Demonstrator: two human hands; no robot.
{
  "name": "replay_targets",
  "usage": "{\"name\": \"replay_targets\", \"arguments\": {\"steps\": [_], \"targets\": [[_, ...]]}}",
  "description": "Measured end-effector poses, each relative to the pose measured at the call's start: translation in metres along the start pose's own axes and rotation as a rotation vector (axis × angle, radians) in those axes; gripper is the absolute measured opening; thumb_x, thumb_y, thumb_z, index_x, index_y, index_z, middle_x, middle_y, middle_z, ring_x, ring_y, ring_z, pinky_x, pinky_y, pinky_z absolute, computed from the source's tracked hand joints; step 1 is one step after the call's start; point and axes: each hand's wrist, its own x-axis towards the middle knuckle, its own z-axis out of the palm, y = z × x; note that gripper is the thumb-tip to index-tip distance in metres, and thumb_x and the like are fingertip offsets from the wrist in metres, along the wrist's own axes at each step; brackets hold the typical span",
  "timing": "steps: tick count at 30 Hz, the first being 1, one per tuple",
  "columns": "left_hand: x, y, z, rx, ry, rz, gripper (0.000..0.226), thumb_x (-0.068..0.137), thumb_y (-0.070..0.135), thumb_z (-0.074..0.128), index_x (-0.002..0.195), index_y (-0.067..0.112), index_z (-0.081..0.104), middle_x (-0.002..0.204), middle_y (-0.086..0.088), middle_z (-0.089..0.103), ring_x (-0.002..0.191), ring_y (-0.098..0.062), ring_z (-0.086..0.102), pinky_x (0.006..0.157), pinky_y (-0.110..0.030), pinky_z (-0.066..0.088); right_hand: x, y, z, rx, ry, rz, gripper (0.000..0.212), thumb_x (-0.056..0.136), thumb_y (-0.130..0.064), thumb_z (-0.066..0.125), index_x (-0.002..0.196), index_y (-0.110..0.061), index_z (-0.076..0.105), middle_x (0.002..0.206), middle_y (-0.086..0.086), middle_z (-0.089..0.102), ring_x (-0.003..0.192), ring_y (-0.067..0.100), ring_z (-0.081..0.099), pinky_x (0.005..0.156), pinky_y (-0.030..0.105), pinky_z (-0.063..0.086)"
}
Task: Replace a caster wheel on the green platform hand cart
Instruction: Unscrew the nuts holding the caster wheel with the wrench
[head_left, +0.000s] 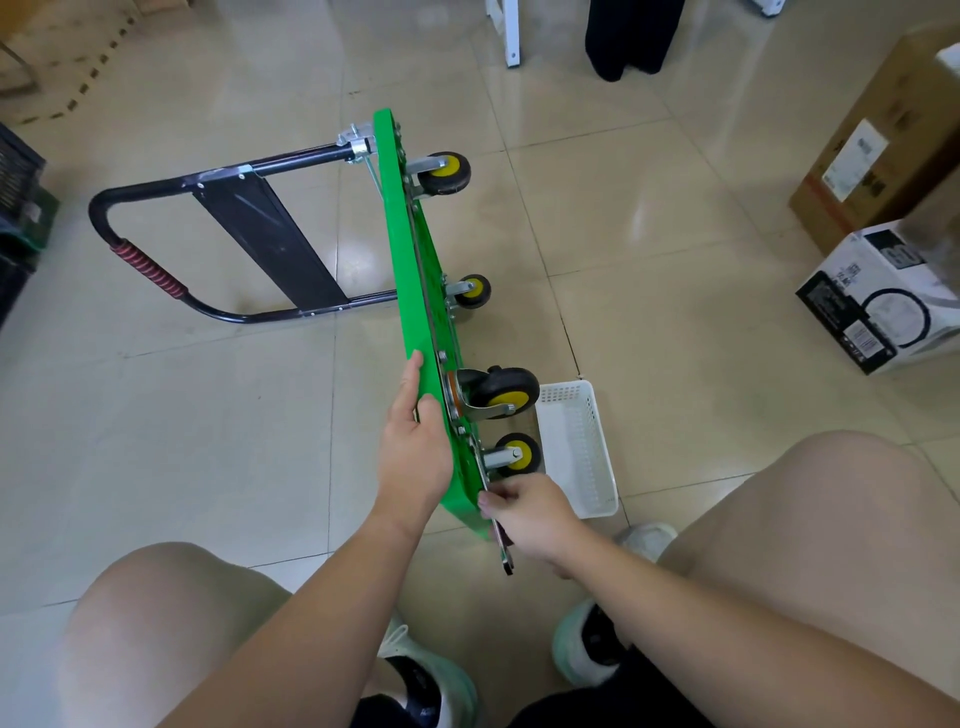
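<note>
**While gripping the tipped cart, I am holding a wrench at its near corner**

As I am crouching over the tiled floor, a white perforated basket is lying just right of the cart, showing me only its own walls and bottom. Farther right, a brown cardboard box and a black-and-white printed box are sitting side by side; I cannot tell what they are holding.

The green platform is standing on one long edge, leaning slightly, with its black handle stretching out to the left along the floor. All four casters are pointing right, each a black tyre on a yellow hub in a silver bracket. The near upper caster is showing a swivel fork, and the near lower caster is sitting just beside the basket.

My left hand is clasping the platform's raised edge, thumb lying along it. My right hand is curling round the flat metal wrench, pressing it against the underside at the nearest corner, just below the lower caster.
</note>
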Motion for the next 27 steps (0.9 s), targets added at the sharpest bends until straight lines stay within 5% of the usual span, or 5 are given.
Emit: {"name": "replay_targets", "arguments": {"steps": [11, 18, 21, 24, 27], "targets": [[-0.001, 0.005, 0.000, -0.047, -0.007, -0.005, 0.055, 0.107, 0.017, 0.033, 0.155, 0.043, 0.037, 0.143, 0.021, 0.054, 0.098, 0.021, 0.055, 0.080, -0.003, 0.041, 0.005, -0.013, -0.004, 0.108, -0.029, -0.001, 0.023, 0.099, -0.031, 0.058, 0.106, -0.016, 0.074, 0.084, -0.006, 0.072, 0.065, 0.006, 0.069, 0.068, 0.027, 0.053], [-0.001, 0.005, 0.001, -0.025, -0.006, -0.015, 0.055, 0.108, 0.019, 0.032, 0.155, 0.047, 0.036, 0.145, 0.018, 0.055, 0.101, 0.001, 0.061, 0.088, -0.019, 0.049, 0.025, 0.005, 0.000, 0.134, -0.047, -0.025, 0.026, 0.096, -0.025, 0.065, 0.121, -0.018, 0.071, 0.100, -0.004, 0.075, 0.083, 0.011, 0.072, 0.077, 0.025, 0.057], [0.001, 0.003, 0.002, -0.032, 0.005, -0.020, 0.054, 0.108, 0.018, 0.032, 0.154, 0.046, 0.037, 0.143, 0.012, 0.059, 0.093, -0.003, 0.062, 0.083, -0.020, 0.050, 0.040, 0.012, 0.004, 0.108, -0.036, -0.044, 0.029, 0.096, -0.020, 0.065, 0.124, -0.017, 0.070, 0.114, -0.002, 0.073, 0.103, 0.014, 0.068, 0.097, 0.031, 0.053], [0.004, -0.001, 0.003, 0.000, 0.014, -0.013, 0.055, 0.107, 0.018, 0.032, 0.154, 0.046, 0.037, 0.140, -0.001, 0.063, 0.097, -0.031, 0.061, 0.084, -0.036, 0.051, 0.060, 0.011, 0.010, 0.036, 0.009, -0.019, 0.029, 0.096, -0.012, 0.064, 0.124, -0.010, 0.069, 0.118, 0.003, 0.070, 0.109, 0.017, 0.062, 0.106, 0.035, 0.046], [0.004, 0.001, 0.003, 0.020, 0.020, 0.006, 0.055, 0.106, 0.018, 0.032, 0.154, 0.046, 0.037, 0.144, 0.012, 0.058, 0.096, -0.024, 0.061, 0.089, -0.037, 0.050, 0.079, 0.008, 0.009, 0.077, 0.046, -0.020, 0.028, 0.093, 0.000, 0.062, 0.119, -0.005, 0.070, 0.111, 0.008, 0.069, 0.107, 0.022, 0.060, 0.108, 0.040, 0.044]]}}
